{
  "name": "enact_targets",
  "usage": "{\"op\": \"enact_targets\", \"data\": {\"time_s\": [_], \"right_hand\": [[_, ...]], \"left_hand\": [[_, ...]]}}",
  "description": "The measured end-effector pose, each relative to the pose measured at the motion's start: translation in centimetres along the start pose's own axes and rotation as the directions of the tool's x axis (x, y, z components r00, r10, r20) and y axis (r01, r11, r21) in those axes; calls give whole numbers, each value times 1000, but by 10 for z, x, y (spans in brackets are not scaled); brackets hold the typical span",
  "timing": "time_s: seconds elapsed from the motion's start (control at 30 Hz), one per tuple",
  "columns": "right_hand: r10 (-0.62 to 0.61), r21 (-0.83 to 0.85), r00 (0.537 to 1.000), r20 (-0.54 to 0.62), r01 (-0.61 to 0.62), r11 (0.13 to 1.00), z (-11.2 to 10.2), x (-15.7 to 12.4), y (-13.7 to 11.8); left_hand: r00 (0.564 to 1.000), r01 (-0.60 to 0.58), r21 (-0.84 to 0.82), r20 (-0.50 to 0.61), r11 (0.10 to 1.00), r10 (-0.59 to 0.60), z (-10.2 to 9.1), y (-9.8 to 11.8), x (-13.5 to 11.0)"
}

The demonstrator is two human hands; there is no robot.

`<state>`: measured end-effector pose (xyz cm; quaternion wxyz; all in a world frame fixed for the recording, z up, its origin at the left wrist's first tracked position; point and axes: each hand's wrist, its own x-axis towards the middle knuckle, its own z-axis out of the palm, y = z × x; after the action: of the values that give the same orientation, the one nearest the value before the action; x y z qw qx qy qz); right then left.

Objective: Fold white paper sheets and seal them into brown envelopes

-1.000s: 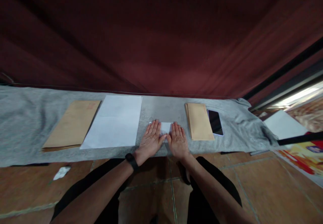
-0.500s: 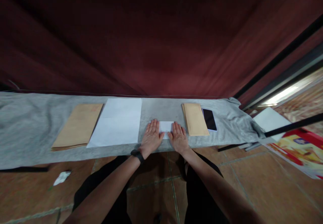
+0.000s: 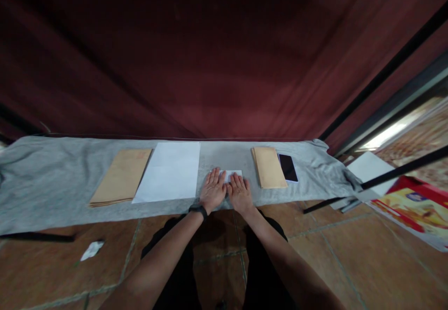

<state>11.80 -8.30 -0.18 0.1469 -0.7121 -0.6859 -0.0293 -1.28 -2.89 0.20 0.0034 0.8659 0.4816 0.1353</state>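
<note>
My left hand [image 3: 213, 189] and my right hand [image 3: 239, 192] lie flat, side by side, fingers stretched out, on a small folded white paper [image 3: 231, 175] that rests on a grey cloth [image 3: 49, 184]. Only the far edge of the paper shows past my fingertips. A black band circles my left wrist. A sheet of white paper [image 3: 170, 172] lies just left of my hands, with a stack of brown envelopes [image 3: 122, 177] beyond it. Right of my hands sits a second brown envelope stack [image 3: 269, 167] and a black phone [image 3: 288, 167].
A dark red curtain [image 3: 210, 67] hangs behind the cloth. The floor is brown tile with a crumpled white scrap [image 3: 91, 250] at the left. At the right lie a white sheet [image 3: 367, 166], a colourful poster [image 3: 413, 210] and a black bar [image 3: 385, 177].
My two hands have drawn closer together over the small paper and now cover more of it. The camera has tilted up and back a little.
</note>
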Motion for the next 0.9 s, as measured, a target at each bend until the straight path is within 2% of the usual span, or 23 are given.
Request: {"op": "enact_targets", "data": {"time_s": [0.13,0.37,0.67,0.9], "right_hand": [[-27,4,998,48,27,1000,-2,0,7],[-147,15,989,-1,147,989,0,-6,28],[-108,-16,992,-64,107,994,4,-10,24],[-86,-40,991,-101,83,996,5,-14,22]], "left_hand": [[1000,12,9,11,1000,-12,0,1,1],[999,17,16,-40,1000,-17,2,2,0],[999,39,16,19,999,-39,-3,4,0],[997,82,4,5,997,-82,-4,5,-6]]}}
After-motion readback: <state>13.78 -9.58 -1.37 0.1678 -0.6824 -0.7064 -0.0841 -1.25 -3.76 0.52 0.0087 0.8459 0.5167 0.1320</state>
